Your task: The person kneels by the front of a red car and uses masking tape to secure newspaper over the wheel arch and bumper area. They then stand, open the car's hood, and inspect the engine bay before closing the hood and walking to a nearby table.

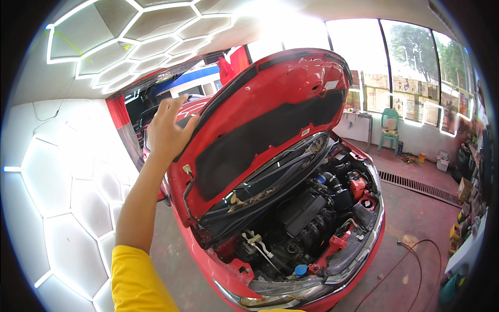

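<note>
A red car stands with its hood [280,88] raised high, the black liner [260,140] on its underside facing me. My left hand [165,130], on an arm with a yellow sleeve, is lifted against the hood's left edge. Its fingers are spread and point upward, and the thumb lies by the rim; no grip shows. Below the hood the engine bay [306,218] is exposed, with a black engine cover, hoses and a blue cap [300,269] near the front. My right hand is out of the picture.
A wall of lit hexagon panels [62,197] runs along the left. A green plastic chair [390,130] stands by the windows at the back right. A floor drain grate [416,187] and a thin red hose [416,255] cross the floor; stocked shelves [468,208] line the right.
</note>
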Tool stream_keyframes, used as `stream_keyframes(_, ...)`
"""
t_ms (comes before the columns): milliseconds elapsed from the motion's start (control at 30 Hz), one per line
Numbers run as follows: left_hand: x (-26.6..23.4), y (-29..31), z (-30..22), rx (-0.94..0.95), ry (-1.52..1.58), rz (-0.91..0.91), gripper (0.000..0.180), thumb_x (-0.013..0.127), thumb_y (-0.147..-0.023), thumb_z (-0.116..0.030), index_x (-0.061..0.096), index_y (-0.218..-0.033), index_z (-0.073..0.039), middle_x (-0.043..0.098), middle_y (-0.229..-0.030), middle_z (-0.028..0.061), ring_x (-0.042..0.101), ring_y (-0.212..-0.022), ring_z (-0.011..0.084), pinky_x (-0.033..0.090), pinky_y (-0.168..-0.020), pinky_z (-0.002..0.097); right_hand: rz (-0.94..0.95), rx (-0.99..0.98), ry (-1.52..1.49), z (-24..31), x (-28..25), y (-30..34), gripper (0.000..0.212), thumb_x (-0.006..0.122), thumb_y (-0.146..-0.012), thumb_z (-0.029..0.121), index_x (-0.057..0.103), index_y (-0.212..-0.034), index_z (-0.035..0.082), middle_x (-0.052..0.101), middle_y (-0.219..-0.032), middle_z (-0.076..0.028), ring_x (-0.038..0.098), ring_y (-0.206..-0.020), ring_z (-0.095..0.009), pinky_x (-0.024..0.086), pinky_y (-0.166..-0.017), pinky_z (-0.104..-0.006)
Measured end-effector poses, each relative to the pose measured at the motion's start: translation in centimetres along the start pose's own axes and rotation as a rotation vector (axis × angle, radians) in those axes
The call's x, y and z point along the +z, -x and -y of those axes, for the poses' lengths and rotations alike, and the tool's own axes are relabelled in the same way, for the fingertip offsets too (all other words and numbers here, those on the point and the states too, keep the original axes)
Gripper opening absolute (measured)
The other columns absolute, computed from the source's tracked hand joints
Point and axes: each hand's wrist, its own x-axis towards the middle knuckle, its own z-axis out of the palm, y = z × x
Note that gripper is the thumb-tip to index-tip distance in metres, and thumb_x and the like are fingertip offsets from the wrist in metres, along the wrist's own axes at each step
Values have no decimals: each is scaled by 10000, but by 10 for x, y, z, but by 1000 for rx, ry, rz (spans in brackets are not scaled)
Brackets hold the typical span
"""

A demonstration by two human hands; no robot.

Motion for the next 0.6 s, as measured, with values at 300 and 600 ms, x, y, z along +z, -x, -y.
stream_keyframes(300, 85, -127, -76, 98, -159, 3, 544, 819, -877, -404, 679, -1370, -221, 698, -1255, 60, 741, -1071, 327, 602, -879, 485, 58, 63, -38, -12, 1, 3, 366, 770, -941, 322, 770, -1192, 55, 761, -885, -122, 667, -734, -233, 548, -667, -422)
stream_keyframes(600, 148, -183, -111, 207, -335, -1, 553, 795, -886, -541, 707, -1289, -172, 723, -1183, 102, 764, -984, 336, 606, -763, 472, 67, 49, -27, -7, -24, -34, 359, 771, -940, 316, 773, -1187, 55, 765, -900, -128, 674, -750, -237, 552, -679, -424)
